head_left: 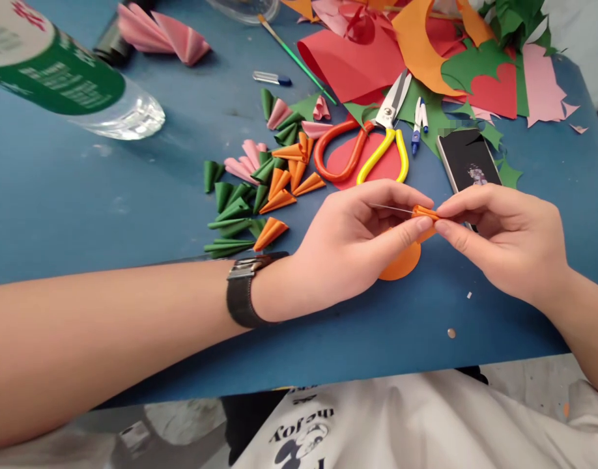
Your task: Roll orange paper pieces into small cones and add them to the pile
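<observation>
My left hand [362,244] and my right hand [509,241] meet over the front of the table, both pinching a small rolled orange paper cone [423,212] between thumb and fingers. A thin needle-like rod [389,208] runs from the cone toward my left palm. Beneath my left fingers lies a flat orange paper piece [400,264]. To the left sits a cluster of green paper cones [233,212], orange paper cones [279,189] and pink paper cones [245,163]. Scissors [377,137] with red and yellow handles lie beyond my left hand, partly over a red paper piece [341,159].
A phone [469,159] lies behind my right hand. Pens [416,133] and coloured paper scraps [348,62] spread across the back right. A plastic bottle [84,78] stands at the left. The blue table's [279,365] front edge runs near my body.
</observation>
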The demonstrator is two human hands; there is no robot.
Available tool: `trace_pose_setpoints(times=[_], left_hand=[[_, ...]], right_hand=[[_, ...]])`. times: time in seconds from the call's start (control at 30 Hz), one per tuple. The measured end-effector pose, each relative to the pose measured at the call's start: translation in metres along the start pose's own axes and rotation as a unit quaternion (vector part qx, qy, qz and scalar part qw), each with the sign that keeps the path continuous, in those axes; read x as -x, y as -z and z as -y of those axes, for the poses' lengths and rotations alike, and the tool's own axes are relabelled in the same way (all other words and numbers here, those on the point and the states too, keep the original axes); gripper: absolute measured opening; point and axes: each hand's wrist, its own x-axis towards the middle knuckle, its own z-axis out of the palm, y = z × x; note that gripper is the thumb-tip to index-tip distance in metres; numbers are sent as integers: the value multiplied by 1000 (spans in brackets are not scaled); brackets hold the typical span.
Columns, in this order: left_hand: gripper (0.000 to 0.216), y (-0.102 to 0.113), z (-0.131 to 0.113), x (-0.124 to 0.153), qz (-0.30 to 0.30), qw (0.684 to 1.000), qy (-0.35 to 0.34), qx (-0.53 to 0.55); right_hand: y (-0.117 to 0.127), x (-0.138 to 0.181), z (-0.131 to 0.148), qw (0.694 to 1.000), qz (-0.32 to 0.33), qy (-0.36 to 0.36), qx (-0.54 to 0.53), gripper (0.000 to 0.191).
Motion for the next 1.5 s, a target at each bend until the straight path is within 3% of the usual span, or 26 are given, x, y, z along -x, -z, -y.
trace_pose_setpoints(times=[0.33,0.47,0.63,0.87,0.97,1.07,1.17,1.27,1.37,1.43,1.5], left_hand=[[15,3,4,-2,-14,995,-82,-58],[13,4,2,-3,3,996,-63,-59],[23,5,3,-3,17,1000,-20,-11],[17,5,15,-4,38,999,-33,-3],[13,5,16,-3,37,996,-70,-30],[13,5,16,-2,30,984,-148,-93],[14,6,16,-2,33,957,-231,-175],[12,6,17,-3,27,926,-286,-246],[10,5,18,-3,18,911,-307,-275],[10,5,18,-3,27,914,-299,-272],[11,6,18,-3,36,923,-276,-267]], right_hand=[[-1,-3,8,998,3,-24,-57,22],[-2,-3,4,996,5,-39,-80,19],[-1,-2,-1,999,21,22,-11,13],[-1,-4,-7,996,30,69,49,11],[-2,-2,-6,990,39,110,78,13],[-2,-1,-5,981,16,175,85,13],[-1,-2,-4,964,-20,241,110,14],[2,-4,-2,936,-5,293,192,13],[4,-1,3,929,13,308,203,17],[4,3,7,944,10,293,149,15],[2,8,9,968,-27,235,83,16]])
